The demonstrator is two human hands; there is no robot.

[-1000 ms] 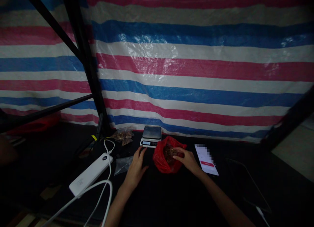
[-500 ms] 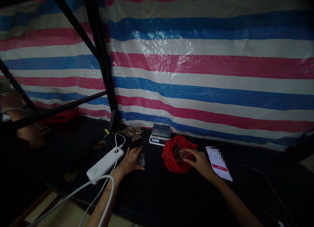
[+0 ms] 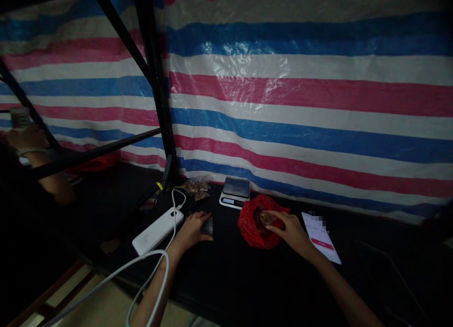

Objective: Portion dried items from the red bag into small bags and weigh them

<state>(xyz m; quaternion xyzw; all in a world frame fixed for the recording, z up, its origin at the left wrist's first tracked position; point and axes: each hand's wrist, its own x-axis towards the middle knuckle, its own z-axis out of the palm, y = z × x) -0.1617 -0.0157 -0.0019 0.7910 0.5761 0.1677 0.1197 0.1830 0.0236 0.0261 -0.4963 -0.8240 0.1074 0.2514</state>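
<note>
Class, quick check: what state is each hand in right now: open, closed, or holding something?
Left hand: half-closed, fingers on a small plastic packet; whether it grips is unclear.
Right hand: pinching a brown piece above a red plastic bag.

A crumpled red plastic bag (image 3: 251, 230) lies open on the black desk (image 3: 226, 270), with brown dried pieces (image 3: 260, 225) heaped in its mouth. The right hand (image 3: 290, 232) pinches a rounder brown piece (image 3: 266, 217) just above them. Left of the bag, a small clear plastic packet (image 3: 208, 226) lies flat, partly under the left hand (image 3: 191, 231).
</note>
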